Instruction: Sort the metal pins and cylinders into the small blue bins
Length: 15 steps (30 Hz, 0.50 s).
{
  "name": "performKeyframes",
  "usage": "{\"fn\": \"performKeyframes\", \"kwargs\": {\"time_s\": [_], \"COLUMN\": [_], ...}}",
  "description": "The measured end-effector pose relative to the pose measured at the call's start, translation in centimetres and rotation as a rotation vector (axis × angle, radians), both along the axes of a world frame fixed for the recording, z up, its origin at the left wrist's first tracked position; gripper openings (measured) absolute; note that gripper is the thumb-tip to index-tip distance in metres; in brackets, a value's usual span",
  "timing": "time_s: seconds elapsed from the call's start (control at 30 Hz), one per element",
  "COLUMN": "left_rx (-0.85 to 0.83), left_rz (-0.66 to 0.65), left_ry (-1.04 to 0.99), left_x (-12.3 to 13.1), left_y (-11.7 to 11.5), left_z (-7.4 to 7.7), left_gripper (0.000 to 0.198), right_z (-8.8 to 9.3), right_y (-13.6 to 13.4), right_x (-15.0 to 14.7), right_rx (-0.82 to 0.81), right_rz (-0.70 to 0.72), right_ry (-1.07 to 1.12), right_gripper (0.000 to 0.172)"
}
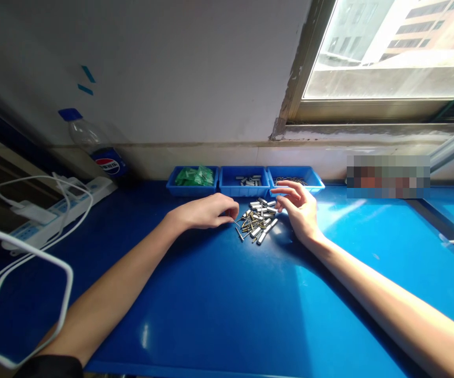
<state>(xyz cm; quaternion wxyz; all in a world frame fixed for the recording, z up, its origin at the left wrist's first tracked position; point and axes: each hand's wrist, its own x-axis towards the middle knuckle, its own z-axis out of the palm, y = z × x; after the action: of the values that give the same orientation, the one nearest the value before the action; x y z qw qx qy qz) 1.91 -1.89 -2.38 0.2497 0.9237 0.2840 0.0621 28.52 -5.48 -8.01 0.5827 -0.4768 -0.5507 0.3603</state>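
A loose pile of small metal parts lies on the blue tabletop, with silver cylinders and thinner brass-coloured pieces mixed together. At the pile's left edge, my left hand is closed in a pinch on a thin metal pin. My right hand hovers by the pile's right side, just in front of the right blue bin. Its fingers are apart and nothing shows in them. That bin holds thin dark pieces. Several silver cylinders sit in the middle blue bin, and green pieces fill the left blue bin.
The bins stand in a row against the wall. At the left are a cola bottle, a white power strip and a looping white cable. A blurred-out patch covers something at the back right, below the window.
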Motion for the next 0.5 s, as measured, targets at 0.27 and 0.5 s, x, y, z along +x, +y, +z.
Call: {"fn": "performKeyframes", "kwargs": {"time_s": [0.27, 0.5], "left_rx": [0.017, -0.019], "left_rz": [0.285, 0.319], "left_ry": [-0.49, -0.596], "left_x": [1.5, 2.7], "left_y": [-0.5, -1.3], "left_z": [-0.1, -1.5], "left_gripper": [0.012, 0.016], "right_z": [0.3, 0.9], "right_y": [-0.5, -1.3], "right_x": [-0.1, -0.7], "right_rx": [-0.002, -0.135], "right_rz": [0.149, 0.324], "right_ry": [0.02, -0.021], "right_gripper": [0.019, 0.037]}}
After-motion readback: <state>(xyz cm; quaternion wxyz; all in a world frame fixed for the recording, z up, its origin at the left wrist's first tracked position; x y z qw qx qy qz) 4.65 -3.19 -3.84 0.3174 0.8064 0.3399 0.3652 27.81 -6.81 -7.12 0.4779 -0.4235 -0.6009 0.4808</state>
